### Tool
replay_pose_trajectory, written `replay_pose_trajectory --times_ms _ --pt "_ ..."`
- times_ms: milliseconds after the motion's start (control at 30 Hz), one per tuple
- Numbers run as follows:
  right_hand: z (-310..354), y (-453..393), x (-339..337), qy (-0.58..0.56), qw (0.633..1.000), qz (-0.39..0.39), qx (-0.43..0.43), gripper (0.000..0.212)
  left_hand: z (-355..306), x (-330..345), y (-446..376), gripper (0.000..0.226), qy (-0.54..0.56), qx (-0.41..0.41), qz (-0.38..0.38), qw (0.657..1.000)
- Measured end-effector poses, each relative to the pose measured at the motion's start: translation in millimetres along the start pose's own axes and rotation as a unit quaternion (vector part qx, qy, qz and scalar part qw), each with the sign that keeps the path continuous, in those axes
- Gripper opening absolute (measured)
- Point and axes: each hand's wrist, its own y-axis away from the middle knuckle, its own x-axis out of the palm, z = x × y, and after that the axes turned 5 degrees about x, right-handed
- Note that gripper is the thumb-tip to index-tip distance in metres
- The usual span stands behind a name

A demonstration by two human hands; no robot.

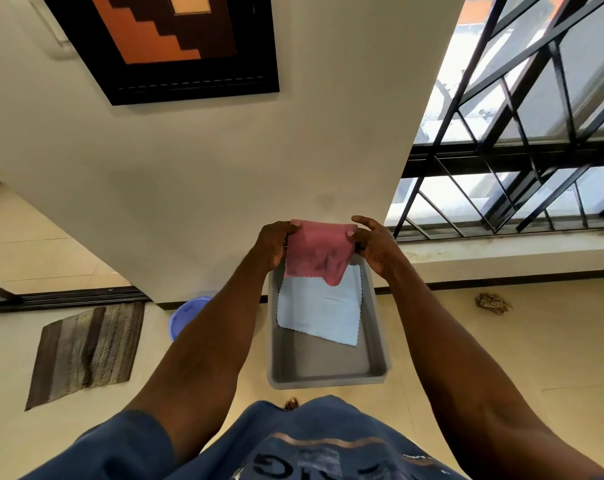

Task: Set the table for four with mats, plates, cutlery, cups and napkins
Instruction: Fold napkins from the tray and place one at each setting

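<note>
Head view: pink napkin (316,256) stretched between left grip (274,244) and right grip (375,245), both pinching it, above grey tray (378,327) holding blue napkin (323,306).

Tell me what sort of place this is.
Most likely a room in a home: a framed picture hangs on the wall, a striped mat lies on the tiled floor, and a barred window looks outside. No dining table is in view.
</note>
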Motion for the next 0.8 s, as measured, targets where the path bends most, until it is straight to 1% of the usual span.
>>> replay_pose_trajectory --times_ms 67,133,167,267,333,400,500,600,700,800 --pt "0.7 -0.8 -1.7 0.017 0.999 -0.028 0.003 0.04 0.3 -0.5 -1.4 0.025 -0.009 0.016 -0.004 1.0" --pt "0.7 -0.6 -1.6 0.04 0.998 -0.057 0.01 0.032 -0.8 0.8 -2.9 0.016 -0.024 0.028 -0.007 0.999" --pt "0.9 -0.1 -1.1 0.035 0.997 -0.062 0.012 0.028 -1.5 2.2 -3.2 0.01 -0.027 0.031 -0.006 0.999" --pt "2.0 2.7 2.2 -0.013 0.999 -0.045 0.018 0.022 -5.0 5.9 -1.2 0.01 -0.013 0.04 0.007 0.999" --pt "3.2 2.8 2.2 -0.013 0.999 -0.039 0.014 0.02 -5.4 6.0 -2.6 0.014 -0.006 0.044 0.022 0.999" --pt "3.7 0.7 0.2 0.001 0.999 -0.046 0.01 0.021 -5.2 4.2 -4.4 0.025 -0.009 0.046 0.026 0.999" --pt "3.9 -2.9 -4.3 0.004 0.997 -0.077 -0.006 0.021 -4.3 0.5 -5.8 0.032 -0.01 0.059 0.016 0.998" --pt "5.8 -2.9 -6.0 0.015 0.996 -0.082 -0.01 0.025 -5.4 -0.5 -5.6 0.034 -0.015 0.08 0.019 0.997" --pt "7.9 -1.8 -6.0 0.043 0.996 -0.078 -0.018 0.032 -9.1 2.1 -4.3 0.032 -0.048 0.094 0.049 0.993" --pt "9.2 -2.5 -6.6 0.055 0.995 -0.08 -0.033 0.033 -10.8 4.5 -5.8 0.037 -0.084 0.109 0.055 0.989"
